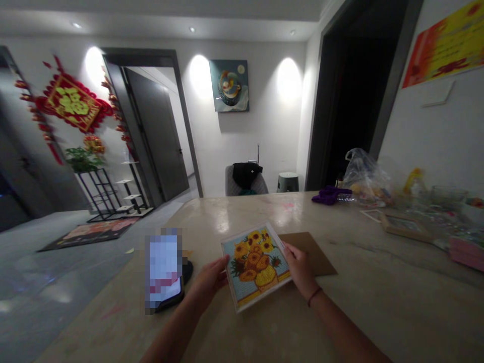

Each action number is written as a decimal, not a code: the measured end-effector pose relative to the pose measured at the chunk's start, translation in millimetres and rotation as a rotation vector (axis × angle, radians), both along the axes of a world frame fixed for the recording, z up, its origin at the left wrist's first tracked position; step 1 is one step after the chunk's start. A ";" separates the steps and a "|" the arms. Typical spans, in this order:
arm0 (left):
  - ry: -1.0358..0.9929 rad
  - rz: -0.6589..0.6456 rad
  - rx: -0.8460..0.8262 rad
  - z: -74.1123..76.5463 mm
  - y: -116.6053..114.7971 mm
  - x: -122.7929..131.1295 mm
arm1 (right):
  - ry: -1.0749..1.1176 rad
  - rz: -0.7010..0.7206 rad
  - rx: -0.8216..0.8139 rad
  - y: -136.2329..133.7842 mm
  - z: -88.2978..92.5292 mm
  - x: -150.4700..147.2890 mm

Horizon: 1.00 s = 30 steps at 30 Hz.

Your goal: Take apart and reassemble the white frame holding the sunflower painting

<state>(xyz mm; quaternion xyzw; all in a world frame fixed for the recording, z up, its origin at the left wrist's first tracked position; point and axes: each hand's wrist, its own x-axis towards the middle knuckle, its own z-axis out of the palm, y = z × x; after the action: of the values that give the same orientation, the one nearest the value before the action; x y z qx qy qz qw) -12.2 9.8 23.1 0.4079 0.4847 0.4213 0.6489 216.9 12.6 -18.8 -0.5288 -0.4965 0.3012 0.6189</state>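
Sunflower picture (255,264) lies on a stone table (340,307) near the person, and its yellow flowers are made of tiny bumpy dots. Every part looks filled in, and its white frame (237,297) is on. At the left lies a black phone (164,272), too blurred to read. The left hand (207,282) holds the picture's left edge, with fingers curled on the frame. The right hand (300,267) grips the other edge, with a thin cord (314,296) on the wrist. A flat brown card (308,252) touches the frame. Farther right sit a purple cloth (328,195), a crinkly plastic bag (365,176), a small wooden frame (406,227) and a pink box (467,254).
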 end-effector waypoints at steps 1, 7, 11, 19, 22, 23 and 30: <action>-0.023 -0.010 -0.002 -0.7 0.5 0.0 | 0.030 0.012 -0.009 0.9 -1.5 0.8; -0.100 -0.084 -0.001 -2.0 1.7 -1.2 | 0.067 0.012 -0.052 5.9 -12.5 3.7; -0.147 -0.125 -0.012 2.4 2.0 -6.7 | -0.088 -0.047 -0.060 3.5 -9.9 3.4; -0.220 -0.032 -0.050 2.6 6.6 -12.5 | -0.528 0.057 0.194 -25.7 19.3 -21.6; -0.208 -0.032 -0.057 1.7 6.2 -9.6 | -0.480 0.223 0.160 -39.1 24.2 -38.4; -0.200 -0.033 -0.057 1.9 5.6 -8.4 | -0.463 0.265 0.143 -42.9 24.5 -43.3; -0.124 -0.051 -0.032 4.7 1.6 -4.9 | -0.461 0.313 0.093 -53.8 24.3 -55.9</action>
<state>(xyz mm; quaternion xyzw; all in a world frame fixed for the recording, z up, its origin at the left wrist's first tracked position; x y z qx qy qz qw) -17.0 11.4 27.7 0.3827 0.4398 0.4212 0.6947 160.9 -41.1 5.5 -0.4713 -0.7131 0.2419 0.4592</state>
